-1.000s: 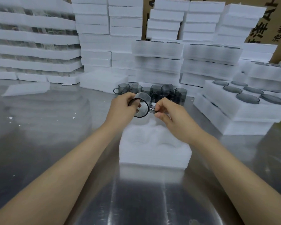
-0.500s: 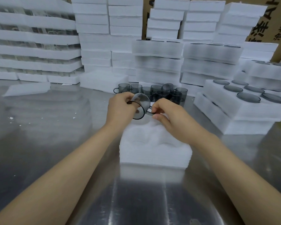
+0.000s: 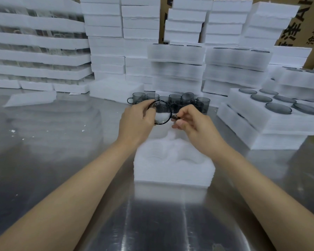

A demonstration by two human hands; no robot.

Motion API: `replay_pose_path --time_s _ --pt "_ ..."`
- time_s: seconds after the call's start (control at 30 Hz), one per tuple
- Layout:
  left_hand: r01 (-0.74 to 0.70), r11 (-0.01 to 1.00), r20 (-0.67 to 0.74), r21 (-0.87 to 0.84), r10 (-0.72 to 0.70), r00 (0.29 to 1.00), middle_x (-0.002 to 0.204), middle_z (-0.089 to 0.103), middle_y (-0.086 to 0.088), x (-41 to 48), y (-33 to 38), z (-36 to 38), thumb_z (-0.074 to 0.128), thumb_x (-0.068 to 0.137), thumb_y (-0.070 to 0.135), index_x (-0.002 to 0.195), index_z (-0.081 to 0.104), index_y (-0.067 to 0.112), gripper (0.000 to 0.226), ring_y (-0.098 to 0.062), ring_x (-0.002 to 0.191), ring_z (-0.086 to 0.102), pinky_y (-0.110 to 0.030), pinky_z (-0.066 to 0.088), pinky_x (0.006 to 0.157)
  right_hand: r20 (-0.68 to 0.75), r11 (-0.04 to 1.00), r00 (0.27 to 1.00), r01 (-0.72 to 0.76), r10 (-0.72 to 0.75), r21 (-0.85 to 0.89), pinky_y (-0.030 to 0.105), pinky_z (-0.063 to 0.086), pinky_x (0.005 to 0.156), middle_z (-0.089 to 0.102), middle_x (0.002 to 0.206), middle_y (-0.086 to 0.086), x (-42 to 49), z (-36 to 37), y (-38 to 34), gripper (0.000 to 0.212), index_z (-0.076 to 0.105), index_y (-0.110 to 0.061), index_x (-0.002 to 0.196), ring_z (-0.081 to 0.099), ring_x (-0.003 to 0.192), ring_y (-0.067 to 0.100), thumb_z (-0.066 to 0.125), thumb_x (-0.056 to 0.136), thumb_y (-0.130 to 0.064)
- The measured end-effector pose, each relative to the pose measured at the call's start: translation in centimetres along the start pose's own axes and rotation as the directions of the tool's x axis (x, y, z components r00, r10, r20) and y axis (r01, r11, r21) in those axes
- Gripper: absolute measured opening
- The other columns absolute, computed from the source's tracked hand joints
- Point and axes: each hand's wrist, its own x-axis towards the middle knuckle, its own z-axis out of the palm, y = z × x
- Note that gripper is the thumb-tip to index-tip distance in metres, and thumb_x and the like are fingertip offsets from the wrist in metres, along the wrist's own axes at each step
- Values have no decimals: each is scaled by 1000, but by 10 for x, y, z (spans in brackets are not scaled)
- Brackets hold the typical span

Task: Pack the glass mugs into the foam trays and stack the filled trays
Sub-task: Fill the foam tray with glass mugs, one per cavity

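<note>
A smoky grey glass mug (image 3: 161, 113) lies tilted on its side in the air, its round mouth facing me. My left hand (image 3: 136, 122) grips its body from the left. My right hand (image 3: 192, 124) pinches its handle on the right. Both hands hold it above the far end of a white foam tray (image 3: 172, 160) with moulded hollows, which lies on the steel table in front of me. Behind the hands stand several more grey mugs (image 3: 181, 100) in a cluster.
At the right, a filled foam tray (image 3: 261, 116) showing several mugs sits on another tray. Tall stacks of white foam trays (image 3: 121, 42) line the back, with filled stacks at the left (image 3: 38, 51). A loose foam sheet (image 3: 31, 100) lies at the left. Cardboard boxes (image 3: 308, 20) stand behind.
The mug has been turned in both hands so that its mouth now faces me more squarely. The hands stay above the tray's far end.
</note>
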Motion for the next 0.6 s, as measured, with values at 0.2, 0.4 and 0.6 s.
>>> replay_pose_path --time_s 0.2,0.4,0.6 --pt "-46 991 7 -126 48 999 79 73 0 -2 -4 -2 26 78 40 98 68 51 48 -22 75 70 -49 54 78 -27 995 999 -17 19 94 30 54 85 69 92 9 0 0 1 18 48 -19 90 68 82 4 51 96 -2" --pt "-9 996 -19 -93 7 1000 81 71 -3 1 -7 2 37 81 41 92 70 30 36 -17 73 67 -45 54 76 -2 999 1000 2 -2 53 42 53 87 68 95 7 -1 0 1 23 48 -26 88 68 84 7 53 95 -5" --pt "-17 999 -53 37 19 998 88 71 6 4 -11 4 50 77 29 106 68 29 34 -19 83 63 -37 52 79 20 997 998 52 -51 -52 23 50 78 64 90 -4 0 0 1 21 47 -25 91 67 87 7 54 95 -6"
